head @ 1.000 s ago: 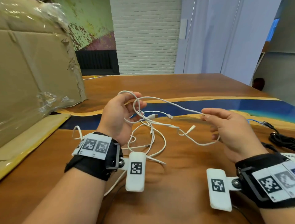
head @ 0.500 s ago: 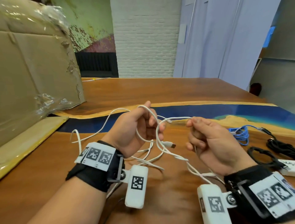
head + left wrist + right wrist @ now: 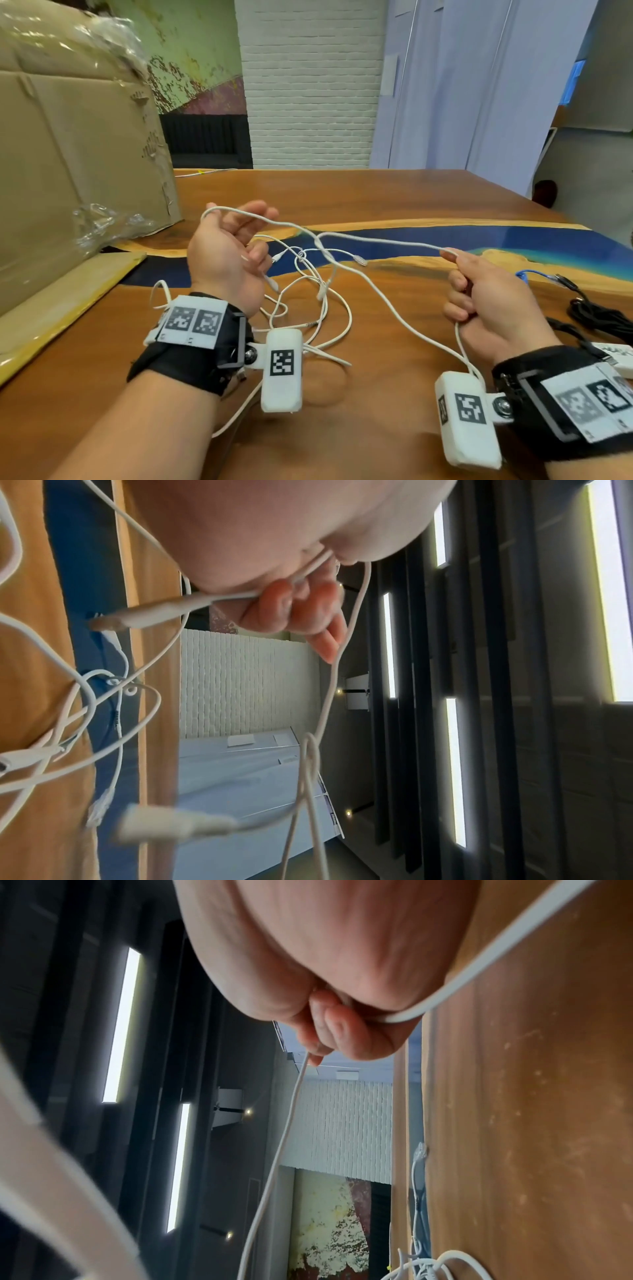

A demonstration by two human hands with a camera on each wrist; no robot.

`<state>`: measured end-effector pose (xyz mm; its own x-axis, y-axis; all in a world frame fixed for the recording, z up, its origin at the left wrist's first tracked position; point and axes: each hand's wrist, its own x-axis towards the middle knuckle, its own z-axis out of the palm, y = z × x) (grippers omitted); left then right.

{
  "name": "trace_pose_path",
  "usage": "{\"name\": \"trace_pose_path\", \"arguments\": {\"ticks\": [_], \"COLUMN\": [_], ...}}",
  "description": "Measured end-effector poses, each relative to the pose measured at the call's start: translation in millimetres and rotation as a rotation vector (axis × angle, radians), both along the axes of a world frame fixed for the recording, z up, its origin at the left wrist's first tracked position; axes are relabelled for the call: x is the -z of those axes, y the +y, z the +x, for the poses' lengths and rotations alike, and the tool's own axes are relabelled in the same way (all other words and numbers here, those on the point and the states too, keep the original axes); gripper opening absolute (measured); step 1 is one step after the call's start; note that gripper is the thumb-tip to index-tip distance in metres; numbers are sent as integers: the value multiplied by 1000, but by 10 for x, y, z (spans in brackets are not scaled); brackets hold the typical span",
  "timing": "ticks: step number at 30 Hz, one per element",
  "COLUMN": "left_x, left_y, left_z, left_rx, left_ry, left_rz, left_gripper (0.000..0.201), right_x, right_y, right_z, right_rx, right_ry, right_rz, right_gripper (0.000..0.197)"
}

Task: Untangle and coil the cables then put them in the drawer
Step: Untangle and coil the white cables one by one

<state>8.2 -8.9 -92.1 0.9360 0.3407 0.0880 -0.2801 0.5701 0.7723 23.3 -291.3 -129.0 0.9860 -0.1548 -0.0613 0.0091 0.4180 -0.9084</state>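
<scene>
A tangle of thin white cables (image 3: 318, 284) hangs above the wooden table (image 3: 376, 202) between my two hands. My left hand (image 3: 236, 246) is raised at centre left, its fingers curled round a loop of white cable (image 3: 308, 569), with a plug (image 3: 143, 612) sticking out below the palm. My right hand (image 3: 476, 294) at centre right pinches one white strand (image 3: 291, 1110) at its fingertips, and the strand runs taut across to the left hand. A small knot (image 3: 301, 255) sits where strands cross. Loose loops trail down onto the table.
A large cardboard box (image 3: 75, 164) with plastic wrap stands on the left. A blue cable (image 3: 534, 274) and black cables (image 3: 603, 315) lie at the right edge. A blue resin strip (image 3: 479, 240) crosses the table. No drawer shows in any view.
My hands have drawn apart from being close together half a second ago. The right hand moved right, stretching one strand taut. The left hand rose and opened the loop out.
</scene>
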Motion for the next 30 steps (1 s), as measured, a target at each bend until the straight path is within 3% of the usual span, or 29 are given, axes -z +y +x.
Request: {"name": "trace_pose_path", "arguments": {"ticks": [6, 9, 11, 13, 17, 19, 21, 25, 29, 30], "left_x": [-81, -79, -59, -32, -3, 1, -4, -53, -48, -38], "left_y": [-40, -139, -223, -316, -475, -515, -500, -314, -280, -321], "left_z": [-74, -93, -114, -145, -232, -258, -237, -122, -117, -138], "left_rx": [18, 94, 165, 262, 457, 464, 367, 117, 140, 176], "left_ry": [-131, -160, -166, -177, -232, -276, -317, -368, -339, -331], "left_rz": [-66, -37, 35, 98, 165, 153, 118, -2, 42, 71], "left_gripper": [70, 73, 76, 78, 79, 76, 73, 63, 62, 62], "right_x": [47, 55, 63, 35, 23, 60, 44, 16, 1, 20], "right_y": [-34, 31, 99, 179, 418, 505, 514, 417, 401, 410], "right_z": [50, 24, -24, -98, -270, -313, -329, -280, -272, -283], "right_rx": [58, -13, -38, -80, -384, -492, -493, -424, -410, -443], "right_ry": [50, -34, -160, -305, -421, -373, -292, -235, -152, -133], "right_rz": [-80, -323, -588, -713, -523, -500, -460, -328, -215, -217], "right_gripper": [28, 32, 35, 40, 54, 37, 24, 32, 16, 26]}}
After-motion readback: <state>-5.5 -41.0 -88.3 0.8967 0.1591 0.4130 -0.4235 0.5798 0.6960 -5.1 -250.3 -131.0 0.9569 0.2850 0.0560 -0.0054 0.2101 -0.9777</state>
